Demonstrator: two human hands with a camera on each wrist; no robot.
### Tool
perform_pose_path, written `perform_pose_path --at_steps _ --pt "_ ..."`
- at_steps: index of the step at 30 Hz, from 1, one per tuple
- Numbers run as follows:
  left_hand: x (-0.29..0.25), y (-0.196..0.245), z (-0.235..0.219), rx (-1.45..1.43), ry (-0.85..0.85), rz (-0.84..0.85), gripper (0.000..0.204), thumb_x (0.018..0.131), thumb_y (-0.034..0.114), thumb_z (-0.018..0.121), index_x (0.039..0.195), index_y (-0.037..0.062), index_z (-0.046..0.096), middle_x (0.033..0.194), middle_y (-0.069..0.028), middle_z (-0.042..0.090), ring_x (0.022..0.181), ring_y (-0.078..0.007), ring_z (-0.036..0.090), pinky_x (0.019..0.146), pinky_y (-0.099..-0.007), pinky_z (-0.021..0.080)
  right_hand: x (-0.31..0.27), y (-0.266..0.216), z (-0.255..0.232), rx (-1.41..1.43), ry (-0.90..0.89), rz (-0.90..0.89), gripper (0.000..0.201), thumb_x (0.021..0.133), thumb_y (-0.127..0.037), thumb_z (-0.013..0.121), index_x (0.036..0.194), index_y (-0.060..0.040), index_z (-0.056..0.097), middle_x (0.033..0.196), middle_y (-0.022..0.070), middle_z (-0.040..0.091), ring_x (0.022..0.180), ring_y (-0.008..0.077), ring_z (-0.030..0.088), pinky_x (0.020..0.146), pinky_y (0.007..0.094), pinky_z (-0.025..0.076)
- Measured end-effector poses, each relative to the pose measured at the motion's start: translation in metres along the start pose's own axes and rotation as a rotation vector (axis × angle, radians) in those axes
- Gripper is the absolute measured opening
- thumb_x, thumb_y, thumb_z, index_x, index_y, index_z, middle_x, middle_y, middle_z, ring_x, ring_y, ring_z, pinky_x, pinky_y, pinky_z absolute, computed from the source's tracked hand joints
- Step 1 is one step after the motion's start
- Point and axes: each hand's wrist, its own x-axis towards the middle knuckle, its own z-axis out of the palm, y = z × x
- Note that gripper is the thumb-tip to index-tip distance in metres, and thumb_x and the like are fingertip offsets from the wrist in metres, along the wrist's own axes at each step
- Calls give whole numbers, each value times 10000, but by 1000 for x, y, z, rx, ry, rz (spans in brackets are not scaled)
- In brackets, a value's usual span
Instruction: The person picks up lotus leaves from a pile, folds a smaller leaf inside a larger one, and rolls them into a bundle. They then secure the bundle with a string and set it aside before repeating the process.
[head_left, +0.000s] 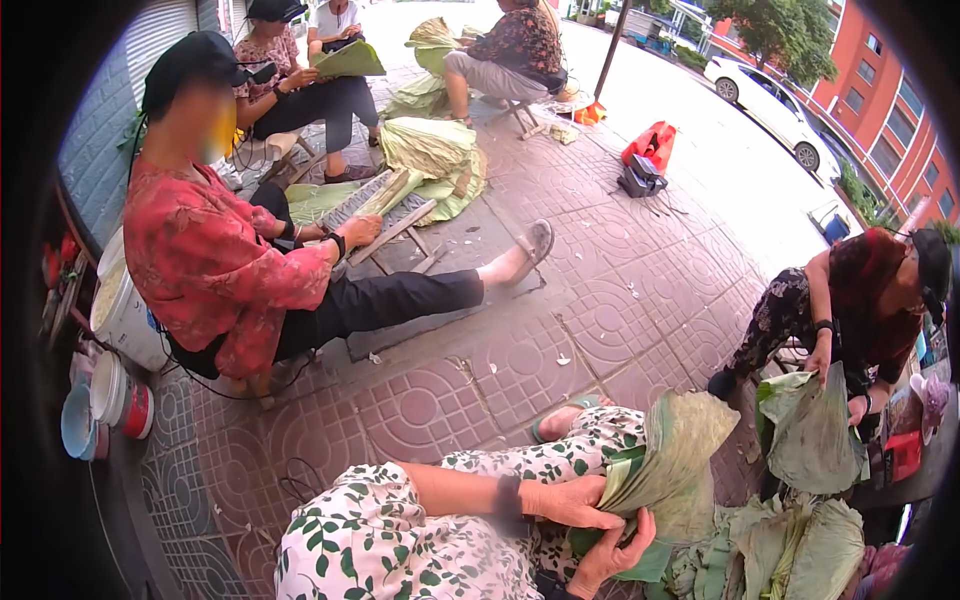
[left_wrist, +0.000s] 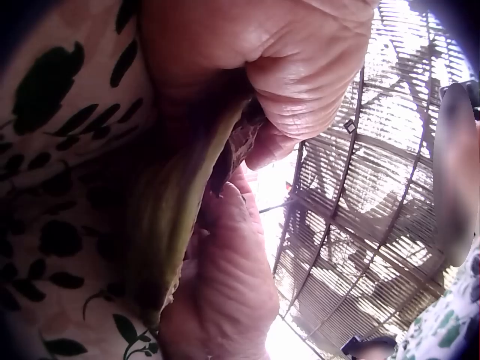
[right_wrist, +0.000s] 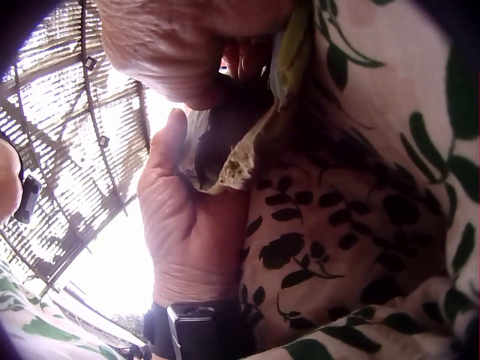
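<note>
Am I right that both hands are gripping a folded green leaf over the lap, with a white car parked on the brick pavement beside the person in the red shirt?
Not quite. The white car stands far off on the road at top right, not beside the person in the red shirt. The head view shows it. The left hand and right hand do grip the folded green leaf over the lap.

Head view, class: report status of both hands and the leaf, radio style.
Left hand grips folded leaf from above. Right hand holds it from beneath. Leaf pile beside the knee; nothing blocking the grip.
</note>
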Motion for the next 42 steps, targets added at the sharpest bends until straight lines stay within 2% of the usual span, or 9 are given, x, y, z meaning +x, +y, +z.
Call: perform_pose_path --at_steps 6,9,12,14,17,22,24,29,42 --pt "1 0 -2 49 -23 -10 481 815 150 627 1219 -29 438 1126 -135 550 1023 -198 520 883 -312 416 -1 5 2 30 22 -20 335 840 -54 578 1161 6 501 1233 166 454 1133 299 463 919 386 402" --pt "0 -3 -1 86 -27 4 475 820 158 620 1222 -25 443 1130 -133 549 1027 -206 522 892 -315 413 0 5 2 -7 61 -40 341 853 -108 586 1160 19 508 1165 133 514 1085 268 487 957 364 360" --pt "0 -7 -1 108 -18 10 464 815 146 624 1214 -22 456 1133 -132 549 1032 -210 524 899 -316 409 0 6 1 -16 28 -40 345 828 -69 590 1154 8 505 1216 170 468 1123 309 467 923 387 398" --pt "0 -5 0 73 14 4 463 809 132 632 1211 -19 459 1131 -124 550 1030 -194 520 895 -311 412 1 7 2 34 48 -50 350 850 -134 597 1156 15 514 1161 136 516 1080 273 490 954 366 360" --pt "0 -1 -1 47 -1 -52 467 806 123 639 1215 -14 459 1128 -112 550 1020 -178 519 886 -303 419 1 6 0 9 24 -59 351 810 -62 598 1140 23 516 1186 179 487 1108 317 472 929 386 391" --pt "-1 6 0 40 -11 -57 466 801 130 652 1203 -8 460 1106 -102 554 1001 -163 523 867 -294 429 1 2 -1 -27 29 -59 349 808 -42 592 1141 28 515 1182 181 485 1104 320 472 928 386 393" --pt "0 8 1 -17 41 -43 468 796 131 660 1196 -5 460 1106 -101 551 1004 -165 521 867 -294 427 1 1 0 68 24 -19 349 857 -156 599 1159 -1 515 1181 134 500 1102 267 480 966 361 354" --pt "0 16 -1 76 46 -101 510 766 139 675 1198 -18 454 1143 -135 525 1044 -227 512 905 -315 407 1 2 -1 60 30 -27 335 852 -104 598 1162 -7 514 1187 137 490 1102 265 478 957 350 360" --pt "0 16 0 5 37 -77 555 774 117 666 1241 -27 404 1157 -137 513 1063 -214 489 926 -316 390 2 1 -2 16 18 -80 314 857 -95 592 1151 -8 523 1179 142 504 1076 277 495 925 345 378"
